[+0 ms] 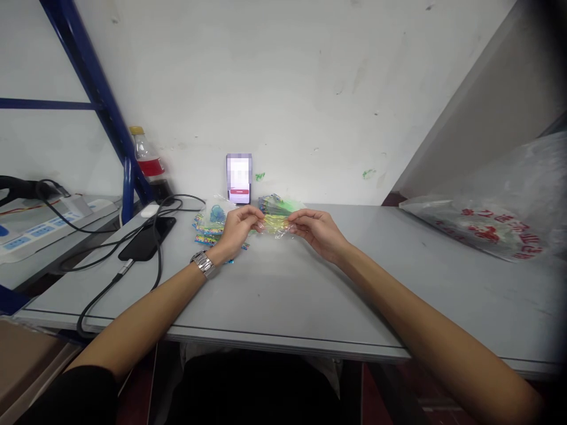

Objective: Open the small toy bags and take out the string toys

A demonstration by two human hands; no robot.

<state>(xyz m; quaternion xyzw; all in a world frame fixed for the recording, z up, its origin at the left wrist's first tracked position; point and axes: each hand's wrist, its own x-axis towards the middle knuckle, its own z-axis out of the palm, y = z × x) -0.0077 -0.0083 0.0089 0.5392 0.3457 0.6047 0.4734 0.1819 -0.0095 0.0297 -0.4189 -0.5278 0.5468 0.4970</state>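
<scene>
My left hand (237,230) and my right hand (316,231) together hold a small clear packet with yellow-green contents (275,224) just above the grey table (283,295). Each hand pinches one end of it. A metal watch (202,263) is on my left wrist. Behind my left hand lies a pile of small colourful packets (209,227). Behind the held packet sits a stack of green packets (279,205).
A phone (239,178) stands upright against the wall. A black phone (147,238) with a cable lies at the left, near a bottle (144,154) and a power strip (39,227). A large printed plastic bag (491,227) lies at the right. A blue rack frame (100,94) rises at the left.
</scene>
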